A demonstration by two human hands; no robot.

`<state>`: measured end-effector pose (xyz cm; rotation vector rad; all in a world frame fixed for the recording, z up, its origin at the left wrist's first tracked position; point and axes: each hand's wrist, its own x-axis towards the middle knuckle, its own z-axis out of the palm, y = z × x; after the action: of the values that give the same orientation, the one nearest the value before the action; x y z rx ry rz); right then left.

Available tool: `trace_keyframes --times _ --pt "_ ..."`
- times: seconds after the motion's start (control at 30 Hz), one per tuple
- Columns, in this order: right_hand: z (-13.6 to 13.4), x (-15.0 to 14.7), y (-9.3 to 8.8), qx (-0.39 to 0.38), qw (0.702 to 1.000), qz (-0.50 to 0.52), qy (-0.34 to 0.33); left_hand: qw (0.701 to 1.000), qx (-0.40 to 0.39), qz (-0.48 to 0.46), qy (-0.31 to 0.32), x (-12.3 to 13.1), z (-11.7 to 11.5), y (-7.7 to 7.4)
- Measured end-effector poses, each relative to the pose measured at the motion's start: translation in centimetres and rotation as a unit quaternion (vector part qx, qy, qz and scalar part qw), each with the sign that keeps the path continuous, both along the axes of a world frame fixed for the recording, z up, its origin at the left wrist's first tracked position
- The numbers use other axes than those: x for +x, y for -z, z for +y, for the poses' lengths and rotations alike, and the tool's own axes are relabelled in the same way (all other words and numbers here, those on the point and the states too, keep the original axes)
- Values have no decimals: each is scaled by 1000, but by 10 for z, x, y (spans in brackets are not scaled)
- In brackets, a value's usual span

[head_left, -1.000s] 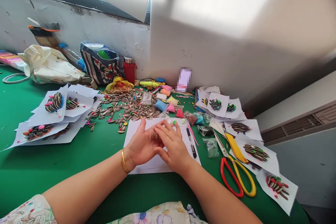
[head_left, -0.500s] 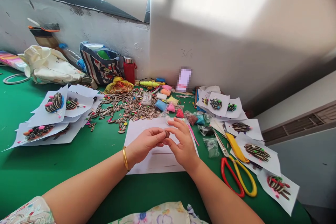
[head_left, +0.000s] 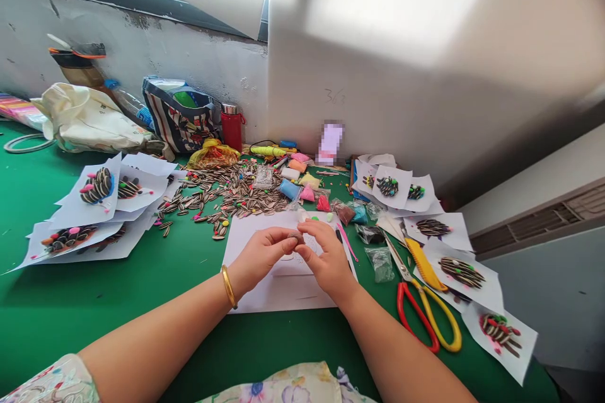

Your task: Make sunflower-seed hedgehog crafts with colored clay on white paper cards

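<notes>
Between my fingertips is a small lump of brown clay [head_left: 297, 237], held over white paper [head_left: 258, 296]. My left hand [head_left: 259, 258], with a gold bangle at the wrist, pinches it between thumb and fingers. From the other side, the thumb and bent fingers of my right hand [head_left: 329, 258] close on the same lump. Beyond the hands lies a wide scatter of sunflower seeds [head_left: 246, 195]. Small packets of coloured clay, among them a brown packet [head_left: 343, 212] and a blue one [head_left: 289, 189], lie behind the paper. A pink stick tool [head_left: 348, 242] rests near its right edge.
Scissors [head_left: 420, 308] with red and yellow handles and a yellow cutter [head_left: 426, 267] lie at right, beside cards with seed figures [head_left: 460, 272]. More such cards [head_left: 99, 189] are piled at left. Bags [head_left: 179, 114] and a red flask [head_left: 231, 128] stand along the wall.
My right fingers have bent in closer, and the brown lump shows more plainly between the fingertips, slightly farther left. Both forearms stay nearly in place.
</notes>
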<state>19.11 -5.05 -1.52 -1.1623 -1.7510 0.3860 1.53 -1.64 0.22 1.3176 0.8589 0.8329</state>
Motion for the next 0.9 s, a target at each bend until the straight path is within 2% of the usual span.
trace_keyframes --times 0.1,0.3,0.5,0.7,0.8,0.9 --pt "1 1 0 -11 1000 9 2 1000 20 -4 8 1 0 3" --pt "-1 -1 -2 -11 999 17 -33 998 19 -42 -45 1 2 8" --pt "-1 -2 -4 -24 997 65 -19 1000 11 -17 -5 0 2 7" --pt "-4 -4 -6 -65 995 75 -15 990 119 48 -63 -2 2 7" --pt "-5 -7 -6 -72 996 55 -27 980 178 76 -54 -3 1 8" --pt "-5 -8 -3 -66 997 30 -16 974 202 93 -44 -3 1 9"
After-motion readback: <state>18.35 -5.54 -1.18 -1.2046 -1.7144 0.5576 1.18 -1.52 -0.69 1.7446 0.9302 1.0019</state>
